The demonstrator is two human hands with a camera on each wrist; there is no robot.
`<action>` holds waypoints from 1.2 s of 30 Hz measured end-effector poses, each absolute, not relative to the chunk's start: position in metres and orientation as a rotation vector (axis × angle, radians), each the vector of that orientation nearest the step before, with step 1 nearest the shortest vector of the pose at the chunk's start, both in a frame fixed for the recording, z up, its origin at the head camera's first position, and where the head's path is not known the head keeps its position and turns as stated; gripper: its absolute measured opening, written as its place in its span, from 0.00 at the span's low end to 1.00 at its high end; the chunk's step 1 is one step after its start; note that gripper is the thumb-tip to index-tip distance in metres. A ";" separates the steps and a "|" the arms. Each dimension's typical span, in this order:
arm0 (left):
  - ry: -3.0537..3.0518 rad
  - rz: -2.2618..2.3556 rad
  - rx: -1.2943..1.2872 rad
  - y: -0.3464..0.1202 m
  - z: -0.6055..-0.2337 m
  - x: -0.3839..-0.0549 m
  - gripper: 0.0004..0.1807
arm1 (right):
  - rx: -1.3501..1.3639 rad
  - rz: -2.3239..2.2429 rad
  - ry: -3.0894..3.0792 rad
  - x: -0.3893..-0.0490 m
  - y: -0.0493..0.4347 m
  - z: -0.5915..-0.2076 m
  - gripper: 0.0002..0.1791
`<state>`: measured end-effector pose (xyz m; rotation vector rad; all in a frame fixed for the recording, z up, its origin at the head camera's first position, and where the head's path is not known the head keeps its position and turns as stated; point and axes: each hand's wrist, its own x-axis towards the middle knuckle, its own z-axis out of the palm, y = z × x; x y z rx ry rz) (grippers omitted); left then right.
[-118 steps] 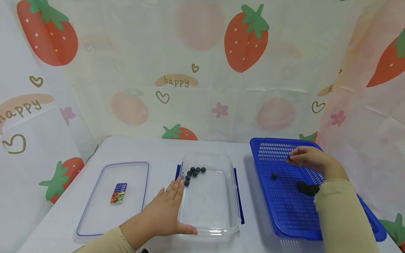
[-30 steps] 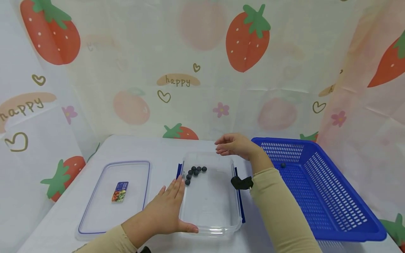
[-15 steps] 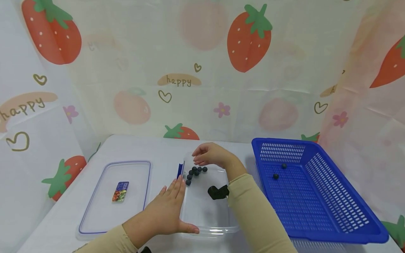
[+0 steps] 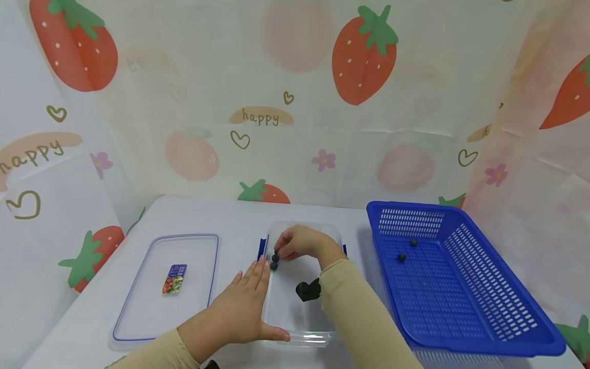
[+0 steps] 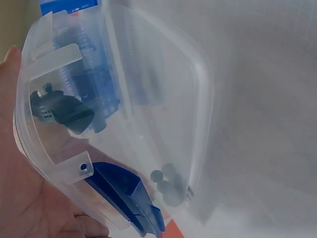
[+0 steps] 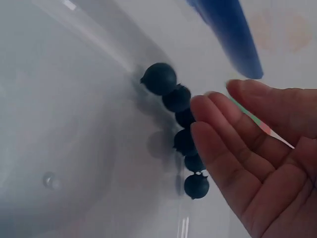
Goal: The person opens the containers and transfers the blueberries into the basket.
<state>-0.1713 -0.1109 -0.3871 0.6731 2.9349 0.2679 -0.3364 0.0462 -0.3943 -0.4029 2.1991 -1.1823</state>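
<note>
Several dark blueberries [image 6: 158, 79] lie in a line along the wall of a clear plastic box [image 4: 299, 307], in its far left part. My right hand [image 4: 301, 242] reaches down into the box, fingertips right at the berries and hiding some of them in the head view. In the right wrist view, thumb and fingertips stand slightly apart, and no berry shows between them. My left hand [image 4: 237, 307] rests with straight fingers along the box's left side, its thumb at the near left corner. A blue latch [image 5: 124, 193] hangs beside that hand.
A blue perforated basket [image 4: 507, 266] stands on the right, with two blueberries [image 4: 402, 258] on its floor. On the left lies a clear lid [image 4: 143, 307] with a blue seal and a printed label [image 4: 174, 279]. A strawberry-print curtain [image 4: 212, 77] surrounds the white table [image 4: 239, 220].
My right hand has come from the basket, where it pinched a blueberry, leftward over the box and down to the berries. Two blueberries now show in the basket. My left hand has stayed put.
</note>
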 end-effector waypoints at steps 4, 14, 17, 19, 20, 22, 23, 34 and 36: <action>2.938 0.272 0.674 -0.111 -0.388 -0.171 0.73 | -0.423 -1.097 2.195 -0.337 0.047 -0.401 0.10; 2.930 0.300 0.676 -0.110 -0.389 -0.171 0.71 | -0.426 -0.996 2.189 -0.332 0.043 -0.407 0.13; 2.927 0.303 0.667 -0.110 -0.388 -0.171 0.71 | -0.421 -0.992 2.175 -0.331 0.042 -0.408 0.14; 2.926 0.304 0.659 -0.110 -0.388 -0.171 0.71 | -0.422 -0.989 2.165 -0.331 0.042 -0.408 0.14; 2.928 0.303 0.658 -0.111 -0.388 -0.171 0.71 | -0.432 -0.979 2.166 -0.331 0.042 -0.408 0.14; 2.929 0.302 0.657 -0.111 -0.388 -0.171 0.72 | -0.456 -0.961 2.164 -0.332 0.041 -0.408 0.13; 2.930 0.300 0.659 -0.111 -0.388 -0.171 0.71 | -0.468 -0.953 2.162 -0.332 0.041 -0.408 0.13; 2.936 0.316 0.677 -0.111 -0.388 -0.171 0.72 | -0.486 -1.054 2.196 -0.335 0.037 -0.407 0.03; 2.939 0.313 0.677 -0.111 -0.388 -0.171 0.72 | -0.495 -1.067 2.207 -0.335 0.036 -0.406 0.02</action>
